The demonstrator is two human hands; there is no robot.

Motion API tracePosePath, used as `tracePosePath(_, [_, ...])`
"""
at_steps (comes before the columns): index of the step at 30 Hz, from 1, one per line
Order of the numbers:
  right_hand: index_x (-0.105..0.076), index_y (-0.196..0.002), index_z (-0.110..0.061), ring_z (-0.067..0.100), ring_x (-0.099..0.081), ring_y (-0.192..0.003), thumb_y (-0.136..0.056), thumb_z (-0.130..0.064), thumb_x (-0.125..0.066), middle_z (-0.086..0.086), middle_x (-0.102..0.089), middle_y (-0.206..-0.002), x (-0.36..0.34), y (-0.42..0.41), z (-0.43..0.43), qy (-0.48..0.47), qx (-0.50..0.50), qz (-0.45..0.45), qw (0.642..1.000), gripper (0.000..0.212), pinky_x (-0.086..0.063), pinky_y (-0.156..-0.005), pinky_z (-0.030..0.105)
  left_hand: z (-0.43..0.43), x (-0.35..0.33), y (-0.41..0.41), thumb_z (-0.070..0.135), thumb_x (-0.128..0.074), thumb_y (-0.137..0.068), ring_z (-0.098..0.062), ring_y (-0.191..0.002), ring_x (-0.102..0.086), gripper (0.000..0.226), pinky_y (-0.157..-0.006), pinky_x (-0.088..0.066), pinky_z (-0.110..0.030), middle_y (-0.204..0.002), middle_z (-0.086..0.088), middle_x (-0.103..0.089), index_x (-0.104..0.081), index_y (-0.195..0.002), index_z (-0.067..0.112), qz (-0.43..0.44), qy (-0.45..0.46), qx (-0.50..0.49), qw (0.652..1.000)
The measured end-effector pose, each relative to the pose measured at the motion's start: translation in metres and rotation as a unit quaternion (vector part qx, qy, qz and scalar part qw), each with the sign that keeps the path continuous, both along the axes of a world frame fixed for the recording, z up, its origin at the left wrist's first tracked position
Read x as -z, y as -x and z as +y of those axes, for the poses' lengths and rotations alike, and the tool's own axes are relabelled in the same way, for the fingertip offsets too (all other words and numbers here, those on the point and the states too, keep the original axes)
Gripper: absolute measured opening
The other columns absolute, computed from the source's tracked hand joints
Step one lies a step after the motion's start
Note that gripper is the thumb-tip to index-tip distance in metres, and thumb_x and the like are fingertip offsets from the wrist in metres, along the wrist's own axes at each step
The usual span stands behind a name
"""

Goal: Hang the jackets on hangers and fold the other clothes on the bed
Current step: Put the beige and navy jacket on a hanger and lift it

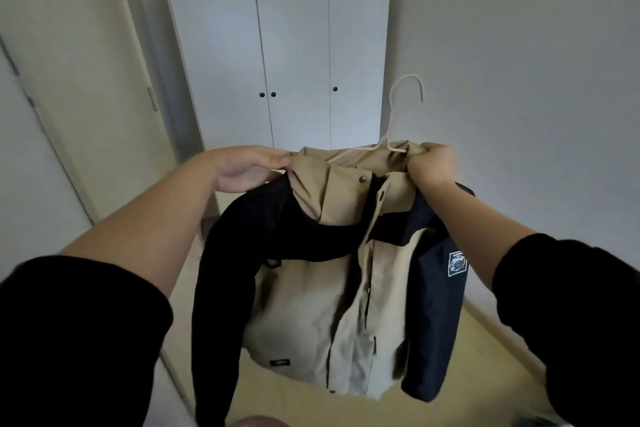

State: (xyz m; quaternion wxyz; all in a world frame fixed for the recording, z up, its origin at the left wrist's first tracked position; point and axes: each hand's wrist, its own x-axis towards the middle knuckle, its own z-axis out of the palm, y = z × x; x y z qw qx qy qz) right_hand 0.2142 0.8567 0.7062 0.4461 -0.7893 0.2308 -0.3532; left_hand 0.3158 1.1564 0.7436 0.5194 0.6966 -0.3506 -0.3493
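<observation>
While the jacket hangs in mid-air before me, the fingers of my right hand are clamped on a bunch of its tan collar cloth. They sit right where the right arm of the hanger ends, I judge so that wire and cloth cannot slide apart. The fingers of my left hand are closed in a pinch on the hood's left edge. They draw it outward, probably so that shoulder can settle over the hanger's other arm, which runs down into the neck. The hook stands free above the collar. The jacket droops between both hands, front open, dark sleeves hanging at either side, clear of the floor. Far behind stands the white wardrobe, doors closed, probably where the jacket goes. No bed is in view.
</observation>
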Motion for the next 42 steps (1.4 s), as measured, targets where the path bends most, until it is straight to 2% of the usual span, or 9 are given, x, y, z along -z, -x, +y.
tracePosePath(4, [-0.054,-0.065,-0.002,0.019,-0.039,-0.062,-0.081,0.001,-0.044,0.012,-0.044,-0.063,0.02,-0.072,-0.029,-0.002,-0.004,0.007,1.0,0.019,-0.029,-0.051,0.026,-0.041,0.028,-0.063,0.026,-0.079,-0.073,-0.018,-0.107,-0.059,0.046,-0.095,-0.045,-0.028,-0.121,-0.008,-0.06,-0.059,-0.112,0.012,-0.016,-0.044,-0.058,0.997])
tracePosePath(7, [-0.038,-0.055,-0.011,0.017,-0.029,-0.054,-0.079,0.002,-0.044,0.004,-0.034,-0.055,0.038,-0.14,-0.054,-0.01,-0.023,0.02,0.999,0.028,-0.022,-0.047,0.026,-0.088,0.04,-0.117,0.016,-0.073,-0.083,-0.02,-0.081,-0.058,0.015,-0.069,-0.045,-0.029,-0.088,-0.005,-0.063,-0.059,-0.088,0.014,-0.175,-0.182,-0.106,0.962])
tracePosePath(11, [-0.044,-0.061,-0.007,0.019,-0.03,-0.055,-0.077,0.002,-0.044,0.009,-0.035,-0.058,0.053,-0.251,-0.085,0.003,-0.064,0.033,0.997,0.019,-0.023,-0.05,0.026,-0.153,0.052,-0.205,0.023,-0.068,-0.078,-0.026,-0.07,-0.056,0.013,-0.058,-0.039,-0.026,-0.068,-0.001,-0.055,-0.058,-0.073,0.015,-0.497,-0.386,-0.089,0.772])
tracePosePath(14, [-0.033,-0.055,-0.013,0.016,-0.026,-0.05,-0.076,0.003,-0.044,0.003,-0.03,-0.053,0.056,-0.34,-0.114,0.022,-0.092,0.049,0.994,0.029,-0.02,-0.046,0.026,-0.194,0.064,-0.277,0.021,-0.058,-0.074,-0.026,-0.069,-0.053,0.01,-0.061,-0.038,-0.027,-0.074,-0.001,-0.057,-0.063,-0.08,0.016,-0.588,-0.445,-0.159,0.656])
tracePosePath(18, [-0.037,-0.053,-0.012,0.016,-0.033,-0.05,-0.074,0.006,-0.044,0.003,-0.037,-0.051,0.07,-0.438,-0.163,0.027,-0.119,0.083,0.989,0.029,-0.024,-0.044,0.024,-0.231,0.075,-0.374,0.029,-0.056,-0.083,-0.028,-0.085,-0.06,0.011,-0.065,-0.042,-0.031,-0.093,-0.007,-0.064,-0.057,-0.084,0.018,-0.538,-0.453,-0.152,0.695])
tracePosePath(25, [-0.042,-0.051,-0.008,0.017,-0.036,-0.051,-0.069,0.01,-0.045,0.005,-0.037,-0.051,0.107,-0.569,-0.181,0.0,-0.198,0.114,0.974,0.025,-0.03,-0.047,0.024,-0.242,0.11,-0.486,0.025,-0.071,-0.083,-0.018,-0.107,-0.052,0.055,-0.092,-0.044,-0.032,-0.119,0.002,-0.053,-0.047,-0.132,0.02,-0.291,-0.324,-0.126,0.891])
tracePosePath(33, [-0.034,-0.048,-0.011,0.014,-0.028,-0.048,-0.067,0.012,-0.043,0.001,-0.028,-0.048,0.103,-0.721,-0.145,0.018,-0.292,0.079,0.953,0.031,-0.021,-0.041,0.018,-0.225,0.116,-0.611,0.019,-0.06,-0.09,-0.019,-0.082,-0.051,0.009,-0.072,-0.038,-0.028,-0.086,-0.004,-0.059,-0.062,-0.086,0.011,-0.367,-0.337,-0.2,0.844])
tracePosePath(38, [-0.038,-0.054,-0.01,0.018,-0.036,-0.057,-0.068,0.013,-0.044,0.004,-0.036,-0.055,0.085,-0.846,-0.127,0.083,-0.35,0.096,0.928,0.028,-0.024,-0.047,0.023,-0.203,0.103,-0.716,0.016,-0.062,-0.09,-0.015,-0.066,-0.047,0.029,-0.056,-0.031,-0.022,-0.064,0.003,-0.049,-0.051,-0.063,0.018,-0.351,-0.268,-0.315,0.84])
tracePosePath(42, [-0.064,-0.097,-0.008,0.024,-0.055,-0.093,-0.078,0.004,-0.049,0.009,-0.062,-0.098,0.077,-0.939,-0.114,0.15,-0.377,0.146,0.902,0.027,-0.04,-0.073,0.024,-0.187,0.094,-0.796,0.02,-0.063,-0.09,-0.013,-0.063,-0.047,0.021,-0.051,-0.03,-0.014,-0.065,-0.002,-0.053,-0.061,-0.071,0.011,-0.314,-0.243,-0.375,0.838])
